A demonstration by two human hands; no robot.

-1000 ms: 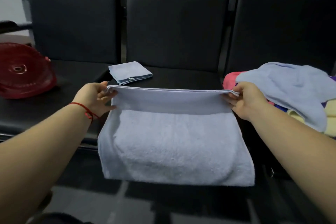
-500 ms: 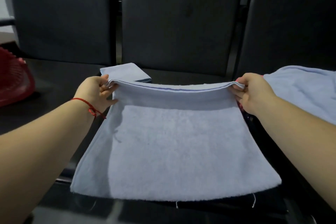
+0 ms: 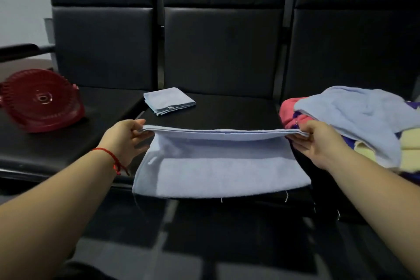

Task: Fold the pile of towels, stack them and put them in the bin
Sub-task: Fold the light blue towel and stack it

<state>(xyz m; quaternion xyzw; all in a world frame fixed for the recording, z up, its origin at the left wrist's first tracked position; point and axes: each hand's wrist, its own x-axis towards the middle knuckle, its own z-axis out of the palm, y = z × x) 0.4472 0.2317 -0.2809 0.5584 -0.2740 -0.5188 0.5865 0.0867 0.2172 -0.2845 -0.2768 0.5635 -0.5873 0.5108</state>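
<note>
both hands hold one pale blue towel stretched out above the middle seat of the black bench. the left hand pinches the towel's far left corner between thumb and fingers, with a red string bracelet round the wrist. the right hand pinches the far right corner in the same way. the far edge of the towel runs taut between the two hands, and two layers show along it, so the towel is doubled over. the rest of it slopes down toward the person, and its near edge hangs past the front lip of the seat, with a few loose threads trailing below.

behind the towel, near the back of the same seat, lies a small folded towel of the same pale blue, flat and apart from the hands. on the right seat sits the pile of unfolded towels: a pale blue one lies draped on top, with pink, purple and yellow cloth showing under it. the right hand is just beside this pile. on the left seat, well apart from the towels, a red plastic basket lies tipped over with its ribbed underside facing the camera. dark padded backrests stand behind all three seats.
</note>
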